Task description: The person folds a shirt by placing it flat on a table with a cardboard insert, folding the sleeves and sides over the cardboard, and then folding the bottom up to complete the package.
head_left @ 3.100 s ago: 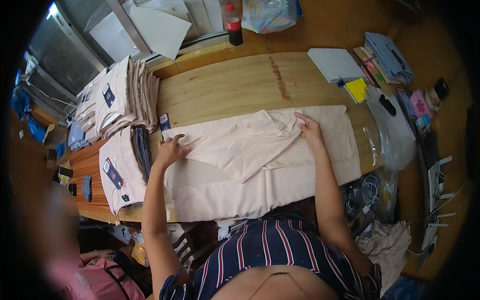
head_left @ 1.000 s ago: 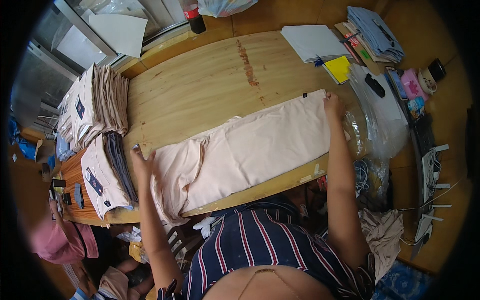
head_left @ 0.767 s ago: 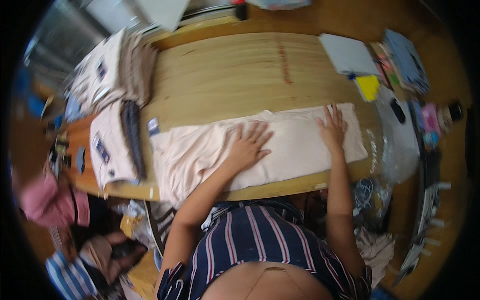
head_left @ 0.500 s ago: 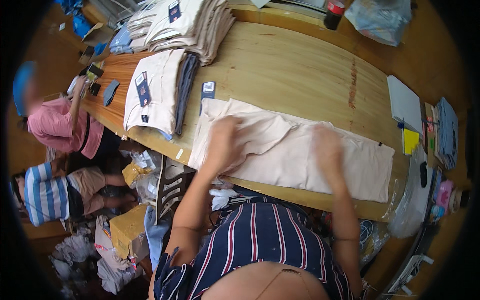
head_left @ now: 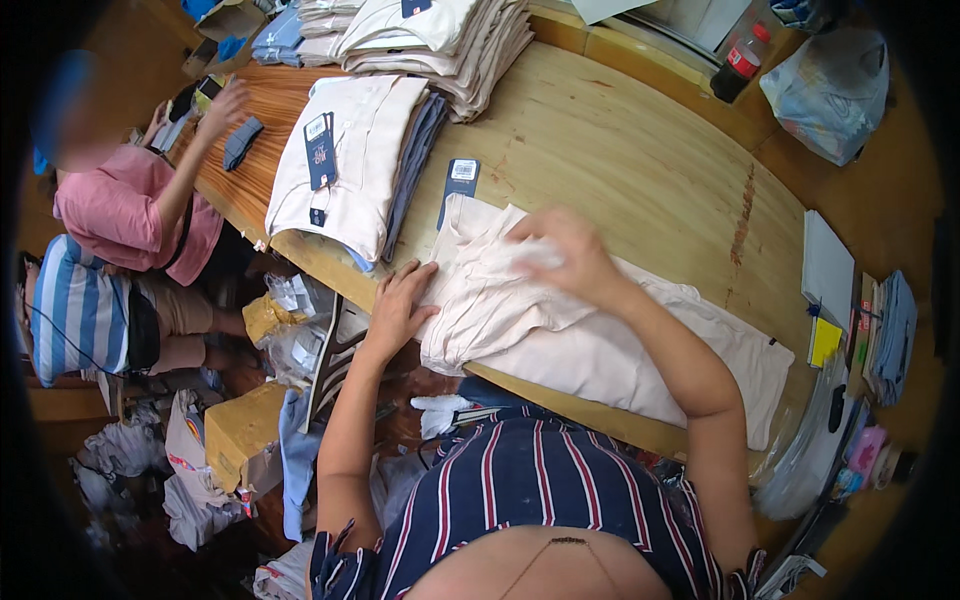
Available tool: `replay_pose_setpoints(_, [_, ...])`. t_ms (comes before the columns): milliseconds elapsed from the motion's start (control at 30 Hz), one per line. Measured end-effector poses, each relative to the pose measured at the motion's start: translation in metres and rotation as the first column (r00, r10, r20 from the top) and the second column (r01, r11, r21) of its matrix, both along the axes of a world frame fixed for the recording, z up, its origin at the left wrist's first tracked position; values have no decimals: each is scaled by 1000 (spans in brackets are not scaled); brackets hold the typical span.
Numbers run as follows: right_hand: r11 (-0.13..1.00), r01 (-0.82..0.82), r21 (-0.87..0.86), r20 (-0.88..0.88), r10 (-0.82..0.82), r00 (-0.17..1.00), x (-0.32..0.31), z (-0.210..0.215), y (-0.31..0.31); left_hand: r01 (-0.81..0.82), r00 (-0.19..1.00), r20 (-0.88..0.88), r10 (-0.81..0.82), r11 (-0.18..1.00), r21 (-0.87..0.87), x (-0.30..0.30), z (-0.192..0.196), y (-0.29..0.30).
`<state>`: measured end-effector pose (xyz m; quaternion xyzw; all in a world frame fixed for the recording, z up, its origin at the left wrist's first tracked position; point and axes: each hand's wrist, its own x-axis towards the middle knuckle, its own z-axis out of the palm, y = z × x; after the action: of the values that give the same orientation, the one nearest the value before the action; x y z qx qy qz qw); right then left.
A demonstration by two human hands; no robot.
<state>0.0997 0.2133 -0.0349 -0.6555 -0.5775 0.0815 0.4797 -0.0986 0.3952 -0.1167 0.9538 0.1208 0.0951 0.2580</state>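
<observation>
A cream garment (head_left: 640, 365), folded into a long strip, lies along the near edge of the wooden table. My left hand (head_left: 402, 300) rests at its left end with the fingers spread, touching the cloth. Over the bunched upper part of the garment, my right hand (head_left: 570, 255) is curled with a pinch of pale cloth at its fingertips, slightly blurred. A dark blue tag (head_left: 460, 178) sticks out from beneath the garment's far left corner.
Left of the garment is a pile of folded cream and blue clothes (head_left: 350, 140); a taller stack (head_left: 440, 40) stands behind. A bottle (head_left: 742, 62) and plastic bag (head_left: 828, 95) sit at the back right. A person in pink (head_left: 130, 205) works at the left.
My right hand has moved left, from the garment's middle to its bunched part. My left hand has shifted to the left end and flattened. The cloth there is more gathered, and the view has turned.
</observation>
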Motion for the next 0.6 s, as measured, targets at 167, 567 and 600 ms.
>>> replay_pose_setpoints(167, [974,-109,-199,394,181,901,-68,-61,9,-16,1000,5,16,1000,-23,3,-5,2])
replay_pose_setpoints(567, [539,704,-463,-308,-843,442,241,-113,-35,46,998,47,-51,994,102,11,-5,3])
replay_pose_setpoints(600, [467,738,-488,-221,-883,413,250,-121,-31,31,999,25,-33,995,96,12,-2,3])
